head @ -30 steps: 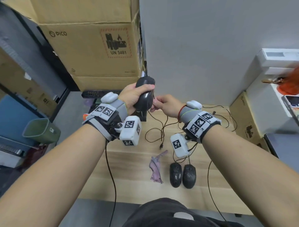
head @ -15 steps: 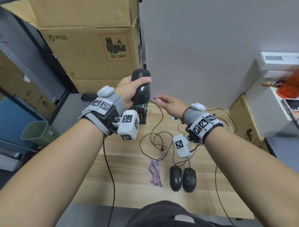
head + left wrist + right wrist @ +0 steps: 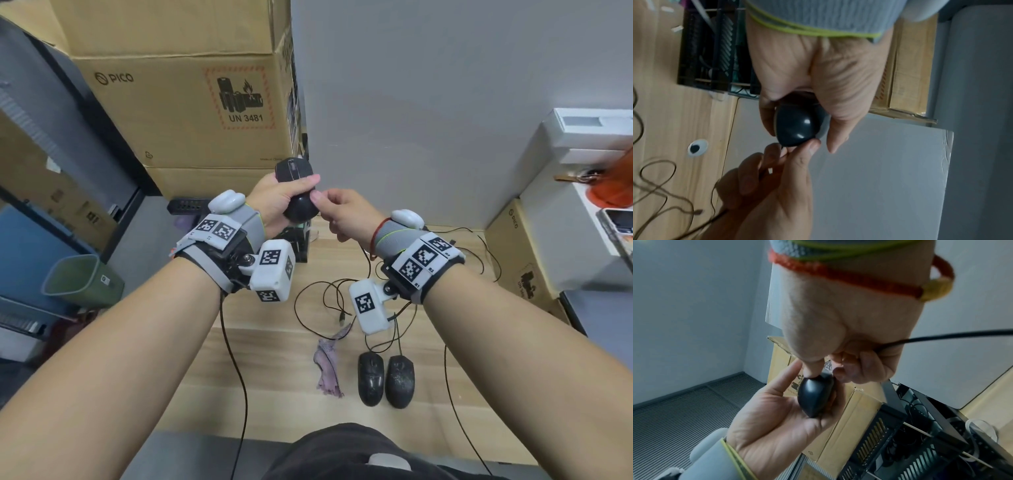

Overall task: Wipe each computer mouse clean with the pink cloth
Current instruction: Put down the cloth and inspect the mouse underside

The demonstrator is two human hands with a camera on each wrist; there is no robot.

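A person's left hand [image 3: 274, 202] wraps a black computer mouse [image 3: 297, 192] and lifts it well above the wooden counter [image 3: 411, 428], fingers and thumb curled round its body in a full grip, apparently to steady it for handling rather than wiping. The right hand [image 3: 346, 216] meets the mouse's rounded end, thumb and forefinger closed in a narrow pinch; the head view suggests it nips the shell, but the right wrist view shows the thin black cable [image 3: 941, 337] running through the curled fingers, so the grip seems to be gathering the cord out of the way, though exactly where the fingertips close is hard to tell. The left wrist view adds the glossy rear of the mouse peeking from the palm and the right fingertips touching it. The pink cloth [image 3: 327, 366] lies crumpled on the counter below, untouched, just beside two more black mice [image 3: 385, 378] set side by side with their cables [image 3: 329, 298] trailing in loose loops. With the cloth down, no wiping is under way; the likely judgement is that the held mouse is being readied or finished. Cardboard boxes [image 3: 178, 113] stand behind, against a grey wall.
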